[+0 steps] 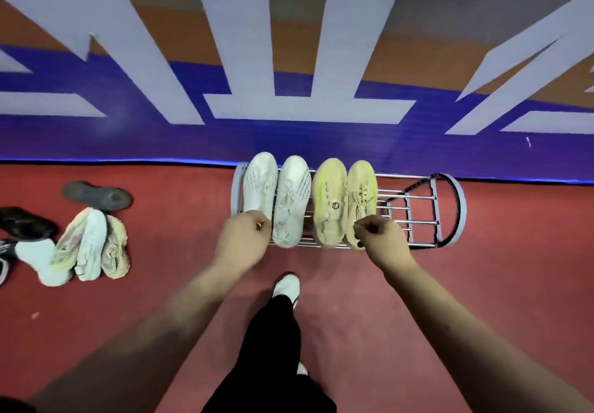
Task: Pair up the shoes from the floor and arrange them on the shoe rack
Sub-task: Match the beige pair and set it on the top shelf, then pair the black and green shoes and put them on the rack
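White pair (276,197) and yellow-beige pair (345,202) on grey rack (450,207).

The rack (446,207) stands against the wall (289,136) ahead of you. Two pairs sit side by side on its left half, toes to the wall. Your left hand (242,239) holds the left pair (260,184) at its outer heel, and your right hand (382,242) holds the right pair (329,194) likewise. A pile (90,245) lies on the floor well left.

light: even, moderately bright, from overhead; shadows: soft and faint under the shoe rack (421,220); glare: thin bright line along the wall banner's (128,142) lower edge; blur: soft overall, forearms (160,316) smeared; distortion: red floor (482,284) edge bows, bottom corners dark
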The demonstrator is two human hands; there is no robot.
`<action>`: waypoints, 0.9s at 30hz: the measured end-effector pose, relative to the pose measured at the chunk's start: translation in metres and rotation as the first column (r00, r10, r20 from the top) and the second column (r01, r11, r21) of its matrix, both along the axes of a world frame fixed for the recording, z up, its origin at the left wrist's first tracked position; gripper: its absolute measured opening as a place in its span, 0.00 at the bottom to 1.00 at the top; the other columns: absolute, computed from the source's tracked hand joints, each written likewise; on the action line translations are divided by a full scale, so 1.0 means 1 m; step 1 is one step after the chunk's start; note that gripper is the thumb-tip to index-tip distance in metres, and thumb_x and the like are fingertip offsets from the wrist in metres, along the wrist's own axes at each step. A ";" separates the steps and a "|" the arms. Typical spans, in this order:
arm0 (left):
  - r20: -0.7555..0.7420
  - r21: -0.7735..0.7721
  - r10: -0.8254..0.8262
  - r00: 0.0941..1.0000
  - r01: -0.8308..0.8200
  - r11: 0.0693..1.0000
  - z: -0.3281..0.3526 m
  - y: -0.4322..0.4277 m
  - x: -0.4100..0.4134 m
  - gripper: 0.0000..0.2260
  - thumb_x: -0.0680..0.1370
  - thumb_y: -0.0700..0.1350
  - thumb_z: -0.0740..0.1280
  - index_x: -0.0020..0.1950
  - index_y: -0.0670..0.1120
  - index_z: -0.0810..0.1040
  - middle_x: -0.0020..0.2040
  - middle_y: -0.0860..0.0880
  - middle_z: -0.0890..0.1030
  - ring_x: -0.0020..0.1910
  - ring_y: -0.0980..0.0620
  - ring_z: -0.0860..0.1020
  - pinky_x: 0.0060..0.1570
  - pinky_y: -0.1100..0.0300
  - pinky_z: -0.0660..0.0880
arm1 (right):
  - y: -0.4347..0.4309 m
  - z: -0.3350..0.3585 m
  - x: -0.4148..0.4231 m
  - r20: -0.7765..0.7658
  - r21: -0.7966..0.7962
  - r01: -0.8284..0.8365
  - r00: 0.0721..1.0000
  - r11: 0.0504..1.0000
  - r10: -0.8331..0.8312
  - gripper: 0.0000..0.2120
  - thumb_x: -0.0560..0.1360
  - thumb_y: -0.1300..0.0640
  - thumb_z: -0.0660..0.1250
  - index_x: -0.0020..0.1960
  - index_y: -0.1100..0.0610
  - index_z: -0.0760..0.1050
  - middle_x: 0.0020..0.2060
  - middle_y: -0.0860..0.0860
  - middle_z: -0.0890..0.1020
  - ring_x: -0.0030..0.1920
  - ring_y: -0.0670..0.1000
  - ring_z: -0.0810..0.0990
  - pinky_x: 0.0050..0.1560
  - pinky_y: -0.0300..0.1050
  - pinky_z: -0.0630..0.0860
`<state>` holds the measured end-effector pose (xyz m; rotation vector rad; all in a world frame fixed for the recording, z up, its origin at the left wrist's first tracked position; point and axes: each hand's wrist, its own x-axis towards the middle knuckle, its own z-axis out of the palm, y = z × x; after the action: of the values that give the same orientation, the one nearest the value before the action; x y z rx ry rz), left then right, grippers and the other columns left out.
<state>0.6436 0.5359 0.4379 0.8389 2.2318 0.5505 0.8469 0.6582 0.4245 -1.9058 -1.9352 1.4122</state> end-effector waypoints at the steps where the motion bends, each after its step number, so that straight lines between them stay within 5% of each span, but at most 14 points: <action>1: 0.009 0.017 0.029 1.000 -0.029 0.999 0.016 -0.020 -0.001 0.08 0.75 0.43 0.63 0.40 0.43 0.80 0.38 0.40 0.83 0.39 0.39 0.81 0.42 0.51 0.78 | -0.016 0.013 -0.002 -0.031 -0.006 -0.025 0.999 1.000 0.025 0.07 0.72 0.60 0.66 0.37 0.53 0.78 0.33 0.52 0.81 0.37 0.54 0.81 0.40 0.43 0.74; 4: -0.031 0.043 0.071 0.997 -0.070 0.997 0.066 -0.075 -0.008 0.08 0.76 0.42 0.63 0.43 0.42 0.81 0.40 0.41 0.84 0.39 0.41 0.82 0.45 0.51 0.77 | -0.061 0.053 -0.019 -0.092 -0.047 -0.094 0.992 0.994 0.090 0.09 0.74 0.60 0.66 0.35 0.54 0.77 0.30 0.54 0.81 0.32 0.52 0.78 0.36 0.40 0.73; 7: -0.049 0.050 0.169 0.984 -0.166 0.985 0.106 -0.132 -0.024 0.08 0.77 0.43 0.65 0.42 0.42 0.81 0.41 0.41 0.84 0.40 0.42 0.82 0.45 0.54 0.76 | -0.103 0.085 -0.050 -0.138 -0.073 -0.172 0.977 0.982 0.161 0.11 0.73 0.61 0.65 0.31 0.56 0.77 0.31 0.59 0.81 0.32 0.54 0.78 0.39 0.49 0.75; 12: 0.017 0.057 0.385 0.923 -0.385 0.921 0.164 -0.240 -0.070 0.10 0.76 0.42 0.63 0.36 0.42 0.78 0.35 0.41 0.83 0.21 0.55 0.75 0.30 0.60 0.74 | -0.185 0.140 -0.131 -0.226 -0.149 -0.355 0.921 0.923 0.318 0.11 0.73 0.64 0.65 0.34 0.54 0.78 0.32 0.55 0.81 0.32 0.53 0.78 0.36 0.42 0.73; 18: -0.037 0.042 0.580 0.814 -0.578 0.815 0.202 -0.389 -0.144 0.12 0.75 0.43 0.64 0.31 0.45 0.75 0.35 0.43 0.84 0.34 0.43 0.81 0.41 0.53 0.78 | -0.292 0.158 -0.265 -0.218 -0.151 -0.540 0.835 0.828 0.505 0.12 0.74 0.60 0.64 0.32 0.56 0.78 0.28 0.53 0.79 0.27 0.48 0.75 0.30 0.40 0.68; 23: -0.064 0.014 0.657 0.751 -0.657 0.753 0.222 -0.514 -0.219 0.12 0.75 0.44 0.63 0.31 0.46 0.73 0.36 0.42 0.84 0.28 0.49 0.76 0.40 0.58 0.77 | -0.411 0.189 -0.384 -0.292 -0.139 -0.659 0.741 0.739 0.605 0.08 0.76 0.66 0.62 0.39 0.59 0.76 0.31 0.54 0.78 0.30 0.49 0.74 0.23 0.29 0.67; 27: -0.061 0.025 0.733 0.678 -0.733 0.680 0.232 -0.588 -0.277 0.10 0.76 0.44 0.63 0.38 0.41 0.77 0.34 0.43 0.84 0.23 0.51 0.76 0.34 0.63 0.74 | -0.483 0.207 -0.451 -0.321 -0.133 -0.737 0.665 0.663 0.674 0.07 0.76 0.64 0.63 0.41 0.62 0.77 0.33 0.55 0.78 0.29 0.48 0.74 0.28 0.35 0.69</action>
<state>0.3670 -0.0524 0.6697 -0.1156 2.5895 0.8905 0.3956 0.1749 0.6310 -0.9152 -2.6020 2.0420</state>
